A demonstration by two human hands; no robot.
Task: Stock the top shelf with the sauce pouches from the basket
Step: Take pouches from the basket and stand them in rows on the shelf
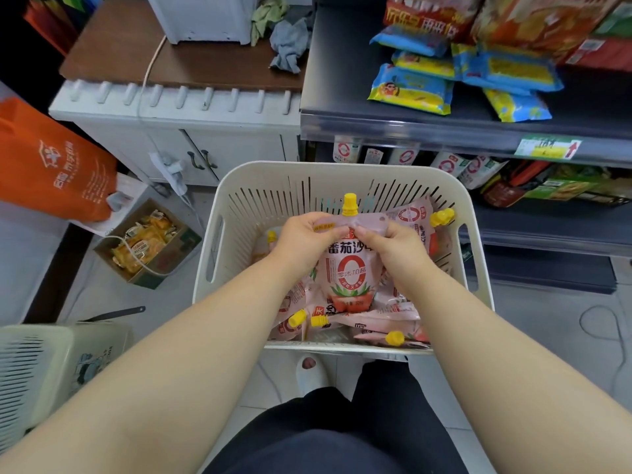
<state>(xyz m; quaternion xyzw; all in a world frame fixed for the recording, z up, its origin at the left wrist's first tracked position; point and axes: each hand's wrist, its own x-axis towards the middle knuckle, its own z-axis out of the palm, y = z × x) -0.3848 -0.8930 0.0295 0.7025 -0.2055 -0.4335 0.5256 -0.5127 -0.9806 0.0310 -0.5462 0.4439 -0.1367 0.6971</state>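
Note:
A cream slotted basket (219, 213) sits in front of me with several pink tomato sauce pouches (379, 316) with yellow caps lying in it. One pouch (349, 271) is held upright above the pile, yellow cap up. My left hand (301, 241) grips its upper left corner and my right hand (396, 248) grips its upper right corner. The dark top shelf (342, 77) is at the upper right. Its left part is bare and snack bags lie further right. Similar pouches (448, 164) stand on the shelf below it.
Blue and yellow snack bags (410, 88) lie on the top shelf. A white cabinet (178, 131) with a brown top stands at the left. An orange bag (51, 162), a cardboard box of snacks (147, 244) and a second cream basket (37, 367) are on the floor at the left.

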